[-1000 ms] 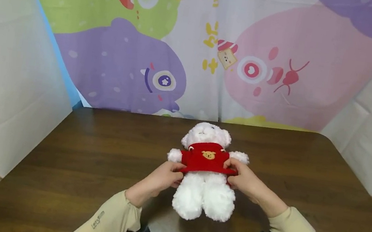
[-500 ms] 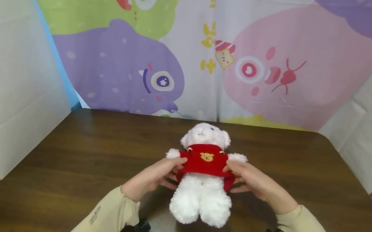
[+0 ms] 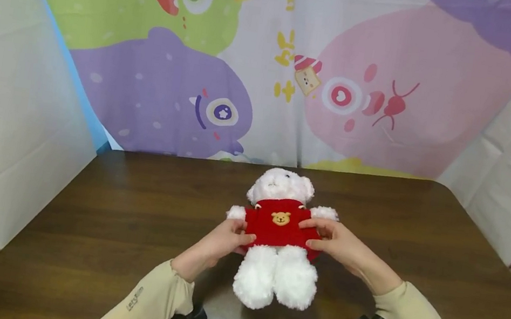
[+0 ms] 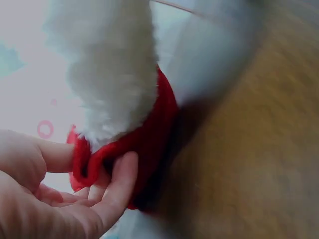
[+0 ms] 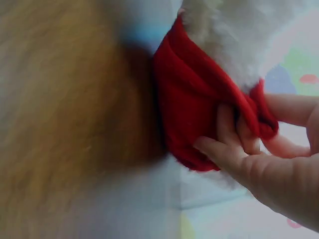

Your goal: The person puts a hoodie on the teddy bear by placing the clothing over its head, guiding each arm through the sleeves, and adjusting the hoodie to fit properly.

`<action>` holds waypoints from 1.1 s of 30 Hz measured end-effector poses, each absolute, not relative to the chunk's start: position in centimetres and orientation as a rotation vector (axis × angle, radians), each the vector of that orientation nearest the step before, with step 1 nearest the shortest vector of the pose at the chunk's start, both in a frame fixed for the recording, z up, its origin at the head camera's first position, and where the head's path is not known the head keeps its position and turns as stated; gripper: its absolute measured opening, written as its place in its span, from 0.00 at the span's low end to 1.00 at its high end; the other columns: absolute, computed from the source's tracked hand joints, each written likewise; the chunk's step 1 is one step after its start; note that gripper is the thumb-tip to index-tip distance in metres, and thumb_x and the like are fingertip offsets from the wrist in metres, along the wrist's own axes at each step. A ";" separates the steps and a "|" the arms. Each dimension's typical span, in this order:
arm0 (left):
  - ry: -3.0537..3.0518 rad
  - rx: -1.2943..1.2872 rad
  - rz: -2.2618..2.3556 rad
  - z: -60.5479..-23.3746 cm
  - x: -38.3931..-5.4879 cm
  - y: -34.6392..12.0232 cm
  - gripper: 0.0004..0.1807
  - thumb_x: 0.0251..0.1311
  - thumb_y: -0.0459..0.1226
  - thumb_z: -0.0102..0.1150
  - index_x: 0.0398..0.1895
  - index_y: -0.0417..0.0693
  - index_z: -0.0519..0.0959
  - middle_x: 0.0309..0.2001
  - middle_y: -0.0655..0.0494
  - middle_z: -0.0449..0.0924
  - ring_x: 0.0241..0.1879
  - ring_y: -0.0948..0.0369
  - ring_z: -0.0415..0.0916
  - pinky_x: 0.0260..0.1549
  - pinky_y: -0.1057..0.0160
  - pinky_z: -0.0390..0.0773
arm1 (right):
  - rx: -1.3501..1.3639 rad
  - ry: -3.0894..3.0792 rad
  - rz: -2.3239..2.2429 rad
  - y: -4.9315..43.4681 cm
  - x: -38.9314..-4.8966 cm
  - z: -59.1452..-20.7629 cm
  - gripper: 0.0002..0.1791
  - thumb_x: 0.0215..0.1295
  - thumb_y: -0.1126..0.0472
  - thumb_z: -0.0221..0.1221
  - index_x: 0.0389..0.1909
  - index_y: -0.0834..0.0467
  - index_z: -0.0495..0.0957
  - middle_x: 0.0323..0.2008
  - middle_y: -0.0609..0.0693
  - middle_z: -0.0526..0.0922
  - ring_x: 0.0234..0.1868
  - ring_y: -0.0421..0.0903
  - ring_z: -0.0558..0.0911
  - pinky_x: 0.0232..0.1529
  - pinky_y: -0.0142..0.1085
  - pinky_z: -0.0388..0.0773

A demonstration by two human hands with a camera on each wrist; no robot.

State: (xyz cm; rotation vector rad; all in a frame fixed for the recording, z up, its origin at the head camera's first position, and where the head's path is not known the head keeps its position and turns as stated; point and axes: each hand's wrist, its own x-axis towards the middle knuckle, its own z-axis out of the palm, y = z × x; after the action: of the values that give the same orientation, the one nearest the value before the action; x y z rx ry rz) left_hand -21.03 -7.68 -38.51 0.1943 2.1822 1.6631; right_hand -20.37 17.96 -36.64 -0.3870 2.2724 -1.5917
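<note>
A white plush teddy bear lies face up on the table in the head view, its legs toward me. It wears a red sweater with a small bear-face patch. My left hand pinches the sweater's lower edge at the bear's side; the left wrist view shows the folded red hem between thumb and fingers. On the opposite side my right hand holds the hem likewise, with the red cloth between its thumb and fingers in the right wrist view. Some fingers are hidden behind the sweater.
The dark brown wooden table reaches back to a cartoon-printed curtain. Pale panels stand on the left and right. Black wrist-camera mounts hang under both sleeves.
The sweater's hem has come down over the bear's belly. Both hands released the hem's lifted edge, spread at the bear's sides, then closed on the cloth again. The bear shifted slightly toward me.
</note>
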 end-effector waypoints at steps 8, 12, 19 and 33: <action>2.446 0.409 1.484 -37.7 -21.6 -8.0 0.17 0.53 0.31 0.59 0.42 0.41 0.63 0.37 0.45 0.74 0.35 0.56 0.73 0.32 0.59 0.80 | -0.487 2.458 -1.426 17.6 -21.0 -36.2 0.15 0.62 0.57 0.55 0.45 0.62 0.71 0.43 0.58 0.75 0.40 0.49 0.74 0.37 0.38 0.77; 2.461 0.561 1.353 -37.4 -21.6 -7.8 0.27 0.54 0.32 0.58 0.57 0.47 0.62 0.42 0.44 0.74 0.38 0.56 0.72 0.32 0.62 0.79 | -0.577 2.661 -1.263 17.4 -20.8 -37.0 0.19 0.60 0.55 0.57 0.51 0.58 0.70 0.36 0.54 0.77 0.34 0.45 0.74 0.32 0.33 0.75; 2.166 0.558 1.271 -37.2 -22.6 -7.9 0.41 0.55 0.37 0.60 0.70 0.59 0.50 0.34 0.46 0.74 0.22 0.58 0.76 0.25 0.60 0.80 | -0.691 2.610 -1.096 18.7 -21.4 -37.3 0.34 0.61 0.55 0.56 0.67 0.59 0.57 0.43 0.55 0.74 0.29 0.42 0.71 0.31 0.30 0.71; 2.155 0.657 1.181 -36.2 -22.5 -8.6 0.38 0.59 0.42 0.55 0.70 0.60 0.50 0.26 0.49 0.77 0.18 0.58 0.74 0.24 0.60 0.79 | -0.644 2.659 -0.892 20.2 -20.5 -36.1 0.33 0.64 0.53 0.52 0.68 0.53 0.54 0.55 0.61 0.72 0.30 0.43 0.80 0.43 0.45 0.75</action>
State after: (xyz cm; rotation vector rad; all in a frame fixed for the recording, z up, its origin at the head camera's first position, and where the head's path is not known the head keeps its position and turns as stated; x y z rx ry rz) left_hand -22.46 -8.56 -36.17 0.6566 2.1552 1.1808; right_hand -20.49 20.17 -36.13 -0.6439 2.6586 -0.8918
